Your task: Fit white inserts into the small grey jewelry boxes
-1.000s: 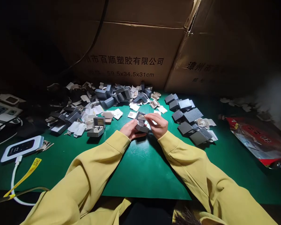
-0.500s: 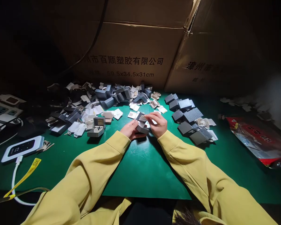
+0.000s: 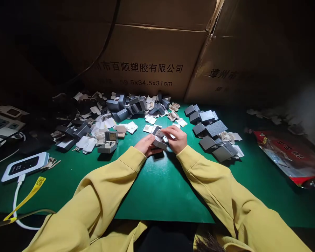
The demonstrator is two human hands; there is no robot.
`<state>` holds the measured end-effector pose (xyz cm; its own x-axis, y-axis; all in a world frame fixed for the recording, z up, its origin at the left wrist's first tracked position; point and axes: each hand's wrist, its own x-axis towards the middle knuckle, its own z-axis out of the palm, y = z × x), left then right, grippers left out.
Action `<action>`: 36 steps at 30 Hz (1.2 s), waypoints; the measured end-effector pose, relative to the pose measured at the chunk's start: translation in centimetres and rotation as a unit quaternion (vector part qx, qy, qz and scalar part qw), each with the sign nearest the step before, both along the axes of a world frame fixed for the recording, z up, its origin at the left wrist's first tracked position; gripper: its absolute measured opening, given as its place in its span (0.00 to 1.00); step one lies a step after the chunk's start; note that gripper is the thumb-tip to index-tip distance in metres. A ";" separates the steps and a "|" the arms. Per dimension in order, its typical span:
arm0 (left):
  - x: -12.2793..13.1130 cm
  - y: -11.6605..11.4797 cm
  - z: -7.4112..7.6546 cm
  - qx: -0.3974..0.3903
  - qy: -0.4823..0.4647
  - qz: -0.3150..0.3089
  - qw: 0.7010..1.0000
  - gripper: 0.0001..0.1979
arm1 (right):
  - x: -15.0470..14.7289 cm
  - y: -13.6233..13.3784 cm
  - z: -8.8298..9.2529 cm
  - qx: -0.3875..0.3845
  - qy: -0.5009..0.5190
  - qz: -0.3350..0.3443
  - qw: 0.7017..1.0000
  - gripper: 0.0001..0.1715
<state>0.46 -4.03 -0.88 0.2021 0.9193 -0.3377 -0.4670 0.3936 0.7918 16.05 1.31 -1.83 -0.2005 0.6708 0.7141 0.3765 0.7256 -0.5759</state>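
Note:
Over the middle of the green table, my left hand (image 3: 146, 145) is closed around a small grey hinged box (image 3: 160, 144) whose lid stands up. A white printed insert card (image 3: 160, 133) lies against the inside of that lid. The bent fingers of my right hand (image 3: 177, 138) pinch at the card's right edge; the fingertips are partly hidden. Left of my hands stands another opened grey box (image 3: 107, 147) with a printed card in its lid and a pale lining. Just behind the held box lies a flat white card (image 3: 147, 128).
Grey boxes and white inserts (image 3: 88, 144) pile up at the back left. More grey boxes (image 3: 216, 128) form a row on the right. Beyond them lies a red-and-clear plastic bag (image 3: 288, 154). A white device (image 3: 26, 167) with a cable sits left. Cardboard cartons (image 3: 147, 45) stand behind.
The insert card has tilted back and its printed face shows more plainly inside the lid. My right fingers have shifted slightly. My left hand stays around the box.

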 end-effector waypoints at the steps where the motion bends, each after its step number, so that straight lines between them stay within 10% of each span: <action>1: 0.0 0.0 -0.1 -0.001 0.002 0.002 1.000 0.19 | 0.0 0.1 -0.1 0.000 -0.005 0.002 1.000 0.10; 21: 0.1 0.8 -0.7 -0.054 0.021 0.051 0.997 0.17 | 0.4 -0.5 -1.0 0.079 -0.268 -0.086 0.956 0.20; 36: 0.0 0.0 0.1 -0.012 0.009 0.025 1.000 0.16 | 1.6 0.6 -2.0 0.082 -0.266 -0.067 0.958 0.33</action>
